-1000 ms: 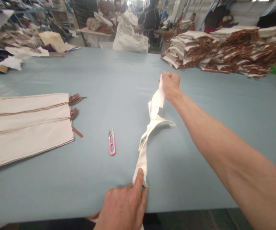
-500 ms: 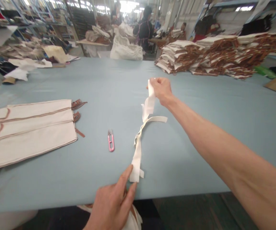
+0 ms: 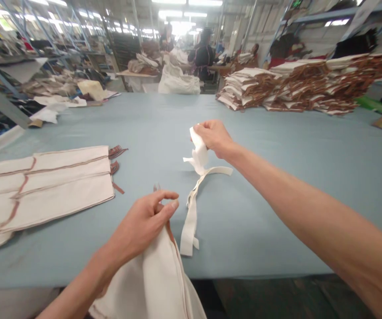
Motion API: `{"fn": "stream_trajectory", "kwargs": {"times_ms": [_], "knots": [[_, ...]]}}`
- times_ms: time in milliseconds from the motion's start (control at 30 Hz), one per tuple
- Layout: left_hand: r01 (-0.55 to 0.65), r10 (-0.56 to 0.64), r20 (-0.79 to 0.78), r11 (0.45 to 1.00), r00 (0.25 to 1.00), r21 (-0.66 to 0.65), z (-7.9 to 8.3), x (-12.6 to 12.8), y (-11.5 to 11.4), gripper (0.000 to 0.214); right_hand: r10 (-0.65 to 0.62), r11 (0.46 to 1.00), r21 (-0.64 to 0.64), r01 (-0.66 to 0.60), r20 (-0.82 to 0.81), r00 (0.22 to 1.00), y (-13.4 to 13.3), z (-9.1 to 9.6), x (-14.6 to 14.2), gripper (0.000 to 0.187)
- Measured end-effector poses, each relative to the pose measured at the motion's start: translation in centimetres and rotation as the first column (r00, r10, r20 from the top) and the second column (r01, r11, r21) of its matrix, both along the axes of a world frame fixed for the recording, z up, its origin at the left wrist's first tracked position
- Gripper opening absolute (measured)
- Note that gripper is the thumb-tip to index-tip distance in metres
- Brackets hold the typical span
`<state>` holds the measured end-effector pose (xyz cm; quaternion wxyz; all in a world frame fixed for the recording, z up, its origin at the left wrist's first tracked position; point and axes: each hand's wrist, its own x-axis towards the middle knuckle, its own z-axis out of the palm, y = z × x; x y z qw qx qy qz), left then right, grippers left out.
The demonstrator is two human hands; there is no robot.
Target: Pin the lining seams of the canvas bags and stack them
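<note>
My right hand (image 3: 214, 137) is closed around the upper end of a long cream fabric strip (image 3: 192, 208), held a little above the pale blue table (image 3: 277, 177). The strip's lower end lies on the table near the front edge. My left hand (image 3: 144, 219) pinches the top edge of a cream fabric piece (image 3: 154, 279) with brown trim, lifted up from below the table's front edge. That hand hides most of the pink thread snips; only their tip (image 3: 156, 188) shows above the fingers.
A layered stack of cream pieces with brown straps (image 3: 48, 186) lies on the left. Tall piles of the same goods (image 3: 303, 84) stand at the far right. A white sack (image 3: 178, 82) and people stand beyond the far edge.
My left hand let go of the strip's lower end, dropped below the table edge, and came up gripping a cream fabric piece. My right hand drew the strip's upper end nearer to me.
</note>
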<state>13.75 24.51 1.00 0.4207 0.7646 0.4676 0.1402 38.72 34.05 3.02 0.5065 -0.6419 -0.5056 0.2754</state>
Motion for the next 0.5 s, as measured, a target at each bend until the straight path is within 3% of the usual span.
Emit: {"fn": "stream_trajectory", "kwargs": {"times_ms": [167,233,367,433,500], "knots": [[0.004,0.015,0.088,0.979,0.996,-0.206,-1.0,2.7,2.6,0.057,-0.037,0.999,-0.015,0.036,-0.046,0.998,-0.8,-0.6,-1.4,0.025],[0.012,0.001,0.084,0.989,0.996,-0.150,-1.4,3.3,3.0,0.051,-0.049,0.999,-0.010,0.049,-0.077,0.996,-1.0,-0.7,-1.9,0.025],[-0.046,0.043,0.022,0.988,0.999,0.144,-1.5,2.6,3.5,0.035,-0.068,0.998,-0.002,0.069,-0.156,0.985,-1.3,-0.4,-2.4,0.032],[-0.094,0.095,-0.001,0.986,0.995,0.134,-0.8,1.1,3.5,0.041,-0.077,0.997,0.009,0.080,-0.192,0.978,-1.5,-0.3,-2.5,0.033],[-0.035,0.040,-0.076,0.998,0.996,0.056,0.2,-0.4,3.2,0.046,-0.082,0.996,0.022,0.089,-0.228,0.970,-1.5,-0.5,-2.5,0.034]]}}
